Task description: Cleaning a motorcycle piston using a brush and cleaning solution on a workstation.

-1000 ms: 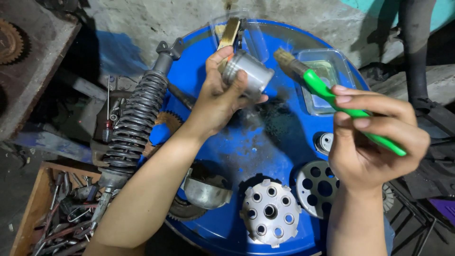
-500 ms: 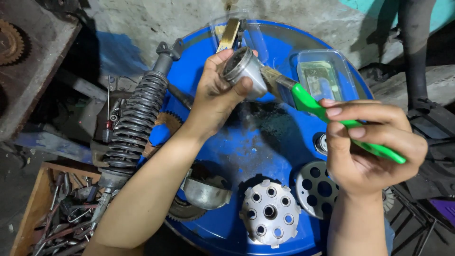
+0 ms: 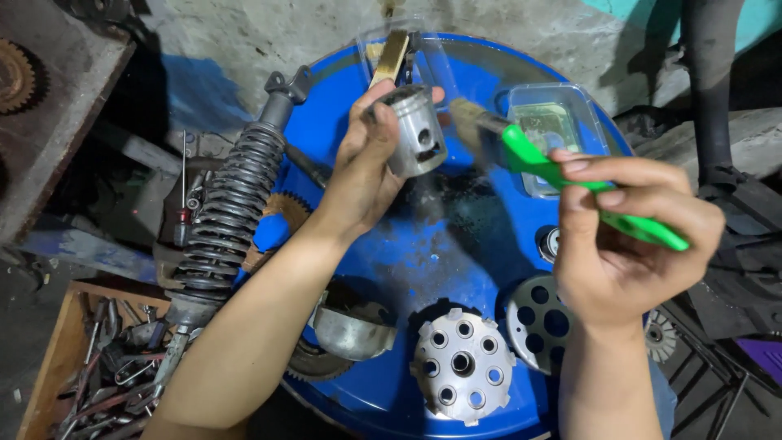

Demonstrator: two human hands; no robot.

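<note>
Centre frame, the left hand [image 3: 371,175] clamps a grey piston [image 3: 414,130] raised over the blue drum [image 3: 456,244], side exposed to the green-handled brush [image 3: 562,175] gripped by the right hand [image 3: 623,240].

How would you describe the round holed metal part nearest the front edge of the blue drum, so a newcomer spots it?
Start at the blue drum top under both hands. At its near edge, below the left hand, lies a pale silver clutch hub. Unlike the darker flat holed plate beside it, it has a notched, castle-like rim and a central bore.
</note>
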